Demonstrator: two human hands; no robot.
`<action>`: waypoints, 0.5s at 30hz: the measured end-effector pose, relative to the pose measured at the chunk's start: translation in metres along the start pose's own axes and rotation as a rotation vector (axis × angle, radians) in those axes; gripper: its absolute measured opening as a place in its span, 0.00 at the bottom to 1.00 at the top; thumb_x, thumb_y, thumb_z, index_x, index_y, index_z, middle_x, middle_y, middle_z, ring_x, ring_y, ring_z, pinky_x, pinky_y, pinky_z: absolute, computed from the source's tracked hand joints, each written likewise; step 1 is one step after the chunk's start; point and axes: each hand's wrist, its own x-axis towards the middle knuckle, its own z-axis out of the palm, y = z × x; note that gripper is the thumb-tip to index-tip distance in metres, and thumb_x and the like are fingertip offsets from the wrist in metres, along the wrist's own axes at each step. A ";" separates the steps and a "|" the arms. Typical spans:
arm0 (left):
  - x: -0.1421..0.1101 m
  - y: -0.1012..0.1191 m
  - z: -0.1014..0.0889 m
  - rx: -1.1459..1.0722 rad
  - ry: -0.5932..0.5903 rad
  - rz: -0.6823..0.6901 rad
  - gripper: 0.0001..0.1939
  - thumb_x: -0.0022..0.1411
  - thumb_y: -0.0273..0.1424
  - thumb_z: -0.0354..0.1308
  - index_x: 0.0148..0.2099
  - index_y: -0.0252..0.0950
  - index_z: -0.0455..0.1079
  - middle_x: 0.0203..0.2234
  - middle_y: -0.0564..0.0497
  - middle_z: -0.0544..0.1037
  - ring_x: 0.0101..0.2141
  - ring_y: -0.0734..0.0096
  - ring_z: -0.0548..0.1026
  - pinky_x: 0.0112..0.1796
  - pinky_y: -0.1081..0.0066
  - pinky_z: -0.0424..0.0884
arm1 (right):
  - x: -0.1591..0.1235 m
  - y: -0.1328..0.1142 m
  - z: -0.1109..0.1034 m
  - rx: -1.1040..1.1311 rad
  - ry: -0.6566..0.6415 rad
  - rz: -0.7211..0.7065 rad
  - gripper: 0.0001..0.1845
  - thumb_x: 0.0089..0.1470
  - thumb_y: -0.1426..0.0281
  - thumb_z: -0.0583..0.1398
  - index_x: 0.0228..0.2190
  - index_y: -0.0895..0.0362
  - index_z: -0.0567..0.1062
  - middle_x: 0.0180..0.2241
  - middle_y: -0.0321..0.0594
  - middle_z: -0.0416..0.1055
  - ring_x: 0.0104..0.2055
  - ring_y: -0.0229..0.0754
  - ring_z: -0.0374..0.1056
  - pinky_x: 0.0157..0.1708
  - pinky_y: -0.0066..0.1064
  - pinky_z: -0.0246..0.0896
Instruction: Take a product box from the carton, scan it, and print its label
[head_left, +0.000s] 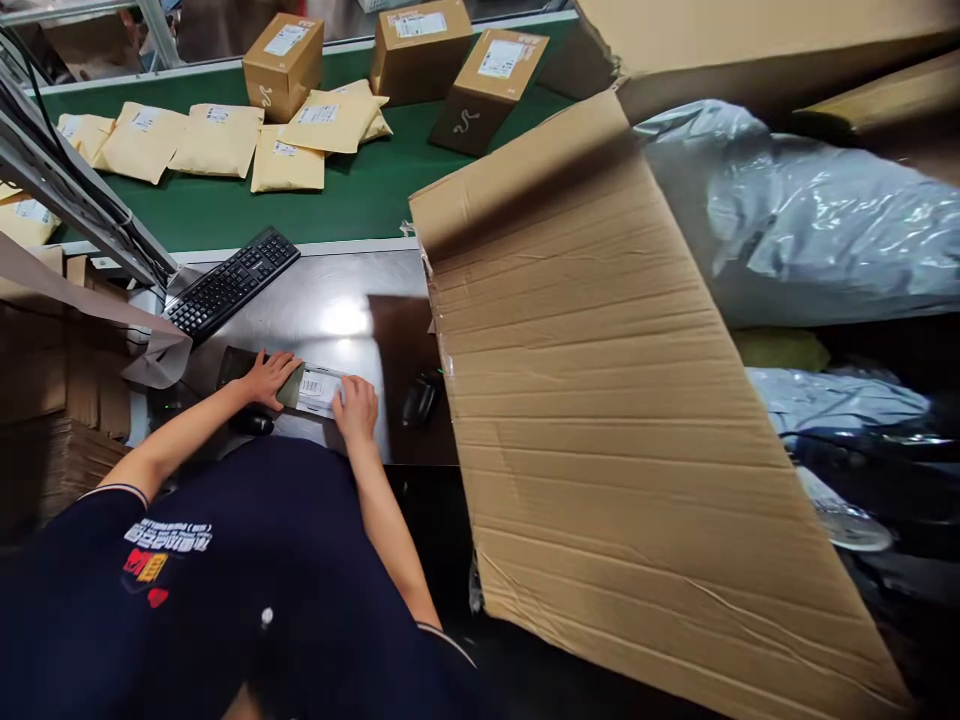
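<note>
- Big brown corrugated-cardboard panel (600, 380): stood to the R of the desk, not touched by the hands.
- Long green conveyor belt (360, 200): finished-looking parcels carried on it, beyond the desk.
- Shiny grey metal desk (334, 280): current work done here, nearest the body.
- Three brown cardboard boxes (283, 75) on the belt: each w/ a white label on top; judged done.
- Slim black plastic keyboard (232, 285): set aslant on the desk, far L, not in use.
- Several flat tan paper mailers (217, 140) on the belt: white labels visible on most; these judged done too.
- Flat dark-olive packet (294, 388): laid on the desk under the hands, not on the belt, so prob. unfinished; no mailer or box seen round it.
- L hand (270, 378): spread on the packet's top, nothing clenched. R hand (355, 405): fingers bent at the packet's R end; whether it's gripped or only touched, can't tell.
- White barcoded label (318, 388): seen at the packet's R end, btwn the hands; stuck on or under film, can't tell.
</note>
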 end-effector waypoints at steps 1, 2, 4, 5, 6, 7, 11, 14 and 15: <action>0.001 0.000 0.002 0.004 -0.002 -0.006 0.64 0.47 0.43 0.71 0.77 0.33 0.40 0.73 0.26 0.48 0.70 0.30 0.47 0.65 0.29 0.38 | 0.001 -0.007 0.004 0.014 -0.041 -0.036 0.21 0.64 0.69 0.58 0.57 0.58 0.75 0.56 0.52 0.72 0.59 0.52 0.63 0.59 0.40 0.57; 0.002 0.001 0.004 0.009 -0.002 -0.012 0.65 0.47 0.44 0.71 0.77 0.34 0.39 0.73 0.26 0.47 0.71 0.30 0.46 0.65 0.29 0.38 | 0.003 -0.015 0.008 0.026 -0.084 -0.022 0.21 0.63 0.66 0.60 0.56 0.58 0.75 0.55 0.52 0.72 0.57 0.53 0.63 0.58 0.41 0.58; 0.004 0.002 0.007 0.015 0.007 -0.018 0.65 0.47 0.44 0.71 0.77 0.34 0.38 0.73 0.26 0.46 0.71 0.31 0.45 0.64 0.29 0.37 | 0.010 -0.027 0.015 0.031 -0.124 0.072 0.23 0.60 0.61 0.64 0.53 0.61 0.76 0.52 0.54 0.72 0.55 0.54 0.64 0.57 0.42 0.59; 0.004 0.003 0.008 0.014 0.014 -0.020 0.65 0.47 0.44 0.72 0.77 0.34 0.38 0.73 0.26 0.47 0.71 0.31 0.46 0.65 0.29 0.37 | 0.015 -0.033 0.019 0.033 -0.125 0.115 0.23 0.58 0.61 0.65 0.51 0.62 0.76 0.52 0.56 0.71 0.55 0.55 0.64 0.56 0.43 0.59; 0.005 0.003 0.009 0.012 0.022 -0.022 0.65 0.47 0.43 0.72 0.77 0.34 0.39 0.73 0.26 0.48 0.70 0.31 0.47 0.65 0.29 0.37 | 0.019 -0.037 0.023 0.042 -0.127 0.141 0.22 0.57 0.63 0.66 0.49 0.63 0.76 0.52 0.57 0.71 0.55 0.55 0.64 0.56 0.43 0.59; 0.005 0.004 0.009 0.009 0.030 -0.023 0.64 0.47 0.43 0.72 0.77 0.34 0.40 0.73 0.26 0.49 0.70 0.31 0.48 0.65 0.29 0.37 | 0.024 -0.041 0.026 0.061 -0.134 0.156 0.20 0.57 0.65 0.66 0.48 0.64 0.76 0.51 0.57 0.71 0.54 0.54 0.64 0.56 0.42 0.59; 0.004 0.005 0.007 -0.004 0.051 -0.015 0.63 0.46 0.41 0.73 0.77 0.34 0.42 0.72 0.27 0.52 0.69 0.31 0.51 0.65 0.31 0.39 | 0.037 -0.039 0.034 0.185 -0.165 0.208 0.08 0.54 0.72 0.63 0.38 0.61 0.77 0.39 0.45 0.75 0.44 0.44 0.69 0.49 0.35 0.62; 0.002 0.003 0.006 -0.020 0.062 0.005 0.63 0.47 0.42 0.72 0.77 0.33 0.43 0.72 0.28 0.53 0.69 0.34 0.51 0.66 0.33 0.38 | 0.037 -0.015 0.029 0.340 -0.129 0.299 0.06 0.51 0.71 0.64 0.33 0.57 0.74 0.29 0.36 0.72 0.32 0.40 0.70 0.37 0.31 0.65; 0.001 0.002 0.006 -0.025 0.064 0.011 0.62 0.47 0.42 0.72 0.77 0.33 0.43 0.71 0.29 0.53 0.69 0.34 0.52 0.66 0.33 0.38 | 0.035 -0.003 0.025 0.390 -0.099 0.335 0.07 0.49 0.70 0.64 0.34 0.57 0.73 0.27 0.35 0.72 0.29 0.40 0.69 0.34 0.31 0.65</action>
